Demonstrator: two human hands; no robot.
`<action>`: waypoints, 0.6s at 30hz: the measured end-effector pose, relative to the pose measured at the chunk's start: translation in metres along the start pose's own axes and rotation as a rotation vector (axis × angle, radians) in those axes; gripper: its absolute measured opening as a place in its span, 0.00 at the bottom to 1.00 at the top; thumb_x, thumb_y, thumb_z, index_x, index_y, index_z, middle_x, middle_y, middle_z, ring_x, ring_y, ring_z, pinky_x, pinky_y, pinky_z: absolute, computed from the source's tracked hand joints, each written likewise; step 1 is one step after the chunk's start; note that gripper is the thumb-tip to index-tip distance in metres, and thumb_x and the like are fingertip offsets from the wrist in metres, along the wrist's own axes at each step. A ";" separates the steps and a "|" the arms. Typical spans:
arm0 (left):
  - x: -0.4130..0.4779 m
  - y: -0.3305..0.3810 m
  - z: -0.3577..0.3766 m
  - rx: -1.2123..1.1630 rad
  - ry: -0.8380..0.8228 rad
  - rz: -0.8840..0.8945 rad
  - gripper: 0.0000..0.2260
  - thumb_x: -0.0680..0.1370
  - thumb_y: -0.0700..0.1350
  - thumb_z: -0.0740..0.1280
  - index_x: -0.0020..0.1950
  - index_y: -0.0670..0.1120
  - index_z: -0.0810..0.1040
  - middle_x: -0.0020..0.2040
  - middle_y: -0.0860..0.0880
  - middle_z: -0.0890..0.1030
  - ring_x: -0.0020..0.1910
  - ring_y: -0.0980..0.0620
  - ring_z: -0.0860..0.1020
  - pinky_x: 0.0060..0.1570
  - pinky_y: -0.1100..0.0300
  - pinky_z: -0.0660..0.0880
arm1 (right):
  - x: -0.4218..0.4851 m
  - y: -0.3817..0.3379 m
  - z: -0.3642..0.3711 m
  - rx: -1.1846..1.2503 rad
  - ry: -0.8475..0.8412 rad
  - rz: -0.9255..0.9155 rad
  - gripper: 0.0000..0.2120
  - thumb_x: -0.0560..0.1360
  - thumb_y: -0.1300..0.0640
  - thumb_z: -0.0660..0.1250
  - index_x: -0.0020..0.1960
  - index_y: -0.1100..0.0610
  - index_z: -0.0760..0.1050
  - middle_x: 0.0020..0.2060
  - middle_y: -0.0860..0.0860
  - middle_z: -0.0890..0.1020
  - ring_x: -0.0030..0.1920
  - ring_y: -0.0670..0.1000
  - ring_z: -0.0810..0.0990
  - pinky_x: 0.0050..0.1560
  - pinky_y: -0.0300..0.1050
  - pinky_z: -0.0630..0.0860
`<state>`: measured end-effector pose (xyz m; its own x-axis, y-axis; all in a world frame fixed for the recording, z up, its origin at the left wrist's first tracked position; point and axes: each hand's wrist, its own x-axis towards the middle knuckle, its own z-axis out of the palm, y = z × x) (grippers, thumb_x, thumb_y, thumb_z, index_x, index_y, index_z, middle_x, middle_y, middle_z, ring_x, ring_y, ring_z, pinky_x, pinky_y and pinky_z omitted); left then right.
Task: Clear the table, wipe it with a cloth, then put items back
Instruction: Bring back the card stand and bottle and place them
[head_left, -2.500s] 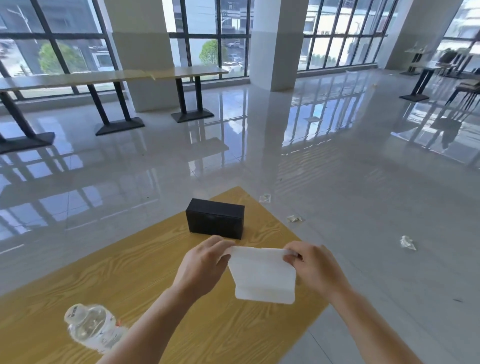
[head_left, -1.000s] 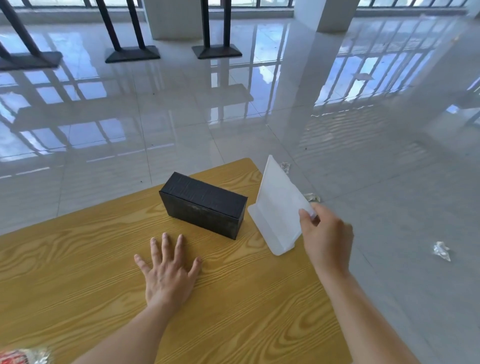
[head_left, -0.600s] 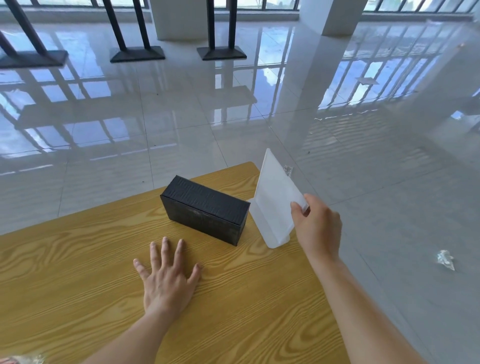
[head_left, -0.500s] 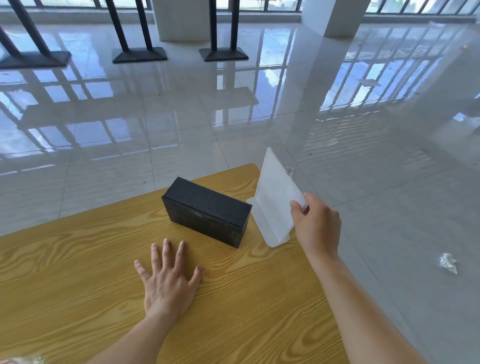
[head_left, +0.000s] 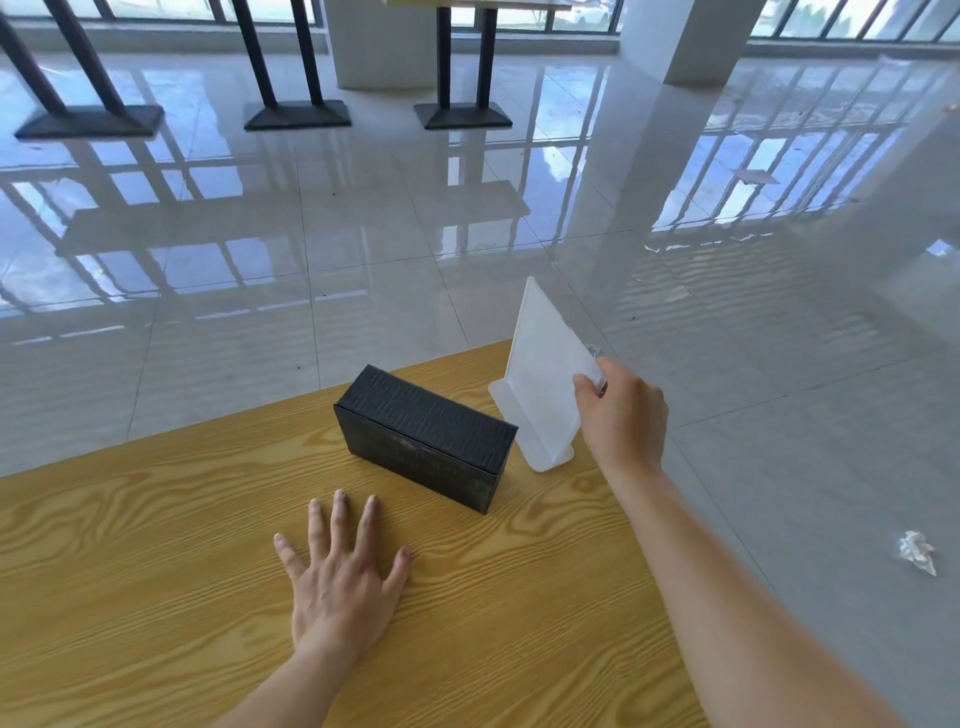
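A black rectangular box (head_left: 426, 436) stands on the wooden table (head_left: 156, 571) near its far corner. Right beside the box, a white translucent plastic sign stand (head_left: 543, 374) sits upright with its base on the table. My right hand (head_left: 621, 415) pinches the stand's upper right corner. My left hand (head_left: 340, 577) lies flat on the table with fingers spread, a little in front of the box and apart from it.
The table's right edge runs just past the stand, with glossy tiled floor beyond. A crumpled scrap of paper (head_left: 917, 552) lies on the floor at the right. Black table bases (head_left: 462, 114) stand at the back near a white pillar (head_left: 685, 41).
Earlier both hands held the stand in the air. Now its base rests on the table beside the box, only my right hand holds it, and my left hand lies flat.
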<state>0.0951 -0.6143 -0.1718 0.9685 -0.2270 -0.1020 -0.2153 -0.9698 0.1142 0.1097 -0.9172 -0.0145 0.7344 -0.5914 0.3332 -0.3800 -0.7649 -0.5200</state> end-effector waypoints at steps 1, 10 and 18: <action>0.000 0.000 0.001 0.002 0.000 0.000 0.38 0.75 0.74 0.41 0.80 0.56 0.51 0.81 0.47 0.49 0.79 0.43 0.41 0.72 0.32 0.39 | 0.003 -0.001 0.003 0.004 -0.001 -0.002 0.16 0.76 0.57 0.69 0.35 0.58 0.66 0.26 0.50 0.72 0.31 0.58 0.72 0.34 0.45 0.63; 0.000 0.001 0.002 -0.001 0.019 -0.013 0.38 0.75 0.73 0.41 0.80 0.56 0.55 0.81 0.47 0.53 0.80 0.43 0.44 0.73 0.31 0.42 | 0.032 -0.013 0.018 -0.002 -0.008 -0.012 0.16 0.77 0.58 0.68 0.35 0.57 0.64 0.28 0.50 0.73 0.32 0.57 0.69 0.36 0.45 0.61; 0.002 0.000 0.006 0.002 0.025 -0.003 0.36 0.76 0.72 0.46 0.78 0.54 0.61 0.79 0.45 0.59 0.79 0.42 0.50 0.72 0.29 0.47 | 0.044 -0.016 0.025 -0.007 0.012 -0.006 0.15 0.77 0.58 0.67 0.35 0.57 0.65 0.29 0.51 0.74 0.32 0.56 0.70 0.34 0.44 0.60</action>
<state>0.0960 -0.6155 -0.1776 0.9721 -0.2215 -0.0773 -0.2122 -0.9707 0.1123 0.1621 -0.9243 -0.0115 0.7298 -0.5900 0.3456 -0.3797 -0.7700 -0.5127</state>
